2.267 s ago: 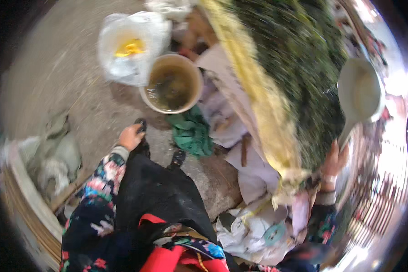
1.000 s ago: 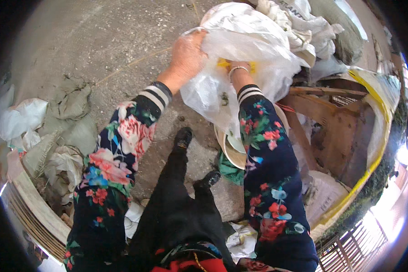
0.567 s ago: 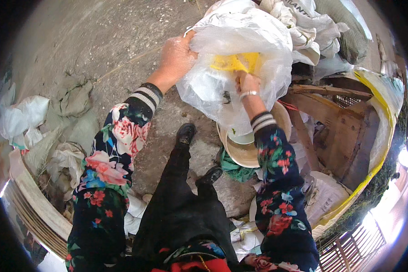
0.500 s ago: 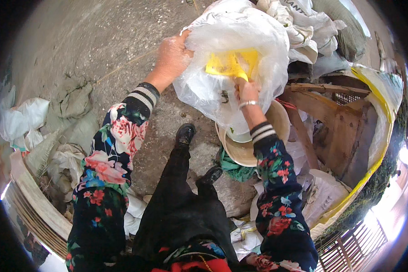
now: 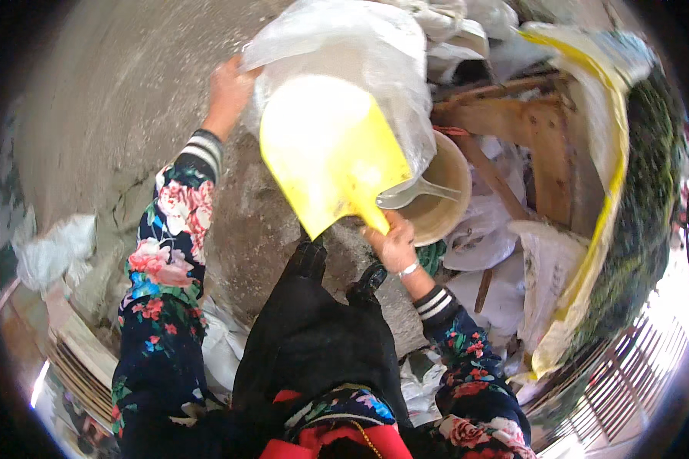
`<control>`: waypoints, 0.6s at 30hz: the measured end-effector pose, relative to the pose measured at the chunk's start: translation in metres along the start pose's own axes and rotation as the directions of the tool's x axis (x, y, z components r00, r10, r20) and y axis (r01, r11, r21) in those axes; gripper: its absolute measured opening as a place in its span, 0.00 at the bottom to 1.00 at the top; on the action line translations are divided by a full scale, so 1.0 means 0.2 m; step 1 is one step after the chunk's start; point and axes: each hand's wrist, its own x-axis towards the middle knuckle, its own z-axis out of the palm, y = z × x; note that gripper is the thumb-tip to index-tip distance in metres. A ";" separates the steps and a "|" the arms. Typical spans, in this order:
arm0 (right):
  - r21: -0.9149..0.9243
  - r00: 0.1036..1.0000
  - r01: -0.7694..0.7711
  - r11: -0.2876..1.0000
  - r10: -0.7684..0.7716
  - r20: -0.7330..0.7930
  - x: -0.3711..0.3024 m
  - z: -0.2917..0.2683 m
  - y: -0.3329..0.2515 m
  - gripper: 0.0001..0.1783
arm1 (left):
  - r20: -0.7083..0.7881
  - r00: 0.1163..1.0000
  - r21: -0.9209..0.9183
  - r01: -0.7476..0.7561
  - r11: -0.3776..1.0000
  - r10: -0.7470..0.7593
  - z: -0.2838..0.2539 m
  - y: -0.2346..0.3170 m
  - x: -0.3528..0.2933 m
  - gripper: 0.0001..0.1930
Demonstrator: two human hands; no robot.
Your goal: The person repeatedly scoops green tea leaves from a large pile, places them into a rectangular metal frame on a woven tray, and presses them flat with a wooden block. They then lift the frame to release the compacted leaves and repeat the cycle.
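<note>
Grey floor spreads underfoot, a dark green heap banked along its right edge beside a yellow-bordered sheet. Toward the floor's far edge, a translucent plastic bag gapes from the grip of a person in flowered sleeves. A broad yellow scoop is raised in front of the bag, its blade pointing away from the wearer. Just right of the scoop stands a pale round bucket, a ladle inside with its handle toward the right rim. Left hand: fingers closed on the bag's left edge. Right hand: fingers wrapped around the scoop's handle, a pale bracelet at the wrist.
</note>
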 end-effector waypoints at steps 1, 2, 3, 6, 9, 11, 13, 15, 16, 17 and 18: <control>0.017 0.998 0.054 0.998 -0.054 0.018 -0.09 -0.02 0.00 0.24 | 0.009 0.997 0.061 0.076 0.995 -0.076 -0.03 0.01 -0.01 0.22; -0.028 0.999 0.048 0.998 -0.047 0.022 -0.16 0.02 0.01 0.22 | 0.020 0.994 0.096 0.101 0.990 -0.104 -0.03 0.00 -0.02 0.23; 0.175 0.993 0.108 0.979 -0.113 0.019 -0.27 0.00 0.00 0.23 | 0.084 0.989 0.017 0.124 0.992 -0.125 -0.05 0.00 -0.07 0.23; 0.107 0.995 0.021 0.994 -0.031 0.092 -0.54 -0.09 -0.04 0.22 | 0.058 0.978 0.057 0.199 0.978 -0.203 -0.05 0.00 -0.11 0.19; 0.010 0.994 0.052 0.999 -0.052 0.091 -0.79 -0.36 -0.15 0.22 | 0.056 0.998 0.246 0.022 0.969 -0.037 -0.04 0.01 -0.08 0.20; 0.152 0.987 0.159 0.976 -0.155 -0.036 -1.01 -0.51 -0.23 0.21 | 0.038 0.988 0.274 0.133 0.952 -0.149 -0.05 -0.01 -0.07 0.21; 0.133 0.976 0.171 0.976 -0.149 -0.159 -1.22 -0.68 -0.34 0.22 | -0.030 0.976 0.253 0.217 0.943 -0.217 -0.06 -0.05 -0.06 0.21; 0.403 0.951 0.186 0.896 -0.060 -0.304 -1.43 -0.88 -0.43 0.18 | -0.079 0.992 0.347 0.120 0.930 -0.099 -0.07 -0.08 -0.07 0.21; 0.530 0.921 0.274 0.802 -0.060 -0.384 -1.48 -0.93 -0.48 0.16 | -0.097 0.994 0.353 0.083 0.932 -0.051 -0.09 -0.10 -0.06 0.22; 0.635 0.895 0.356 0.685 -0.054 -0.444 -1.52 -1.02 -0.52 0.15 | -0.100 0.994 0.369 0.085 0.925 -0.051 -0.09 -0.11 -0.05 0.22; 0.678 0.871 0.419 0.604 -0.057 -0.488 -1.51 -1.12 -0.55 0.14 | -0.112 0.992 0.369 0.096 0.924 -0.058 -0.09 -0.12 -0.04 0.22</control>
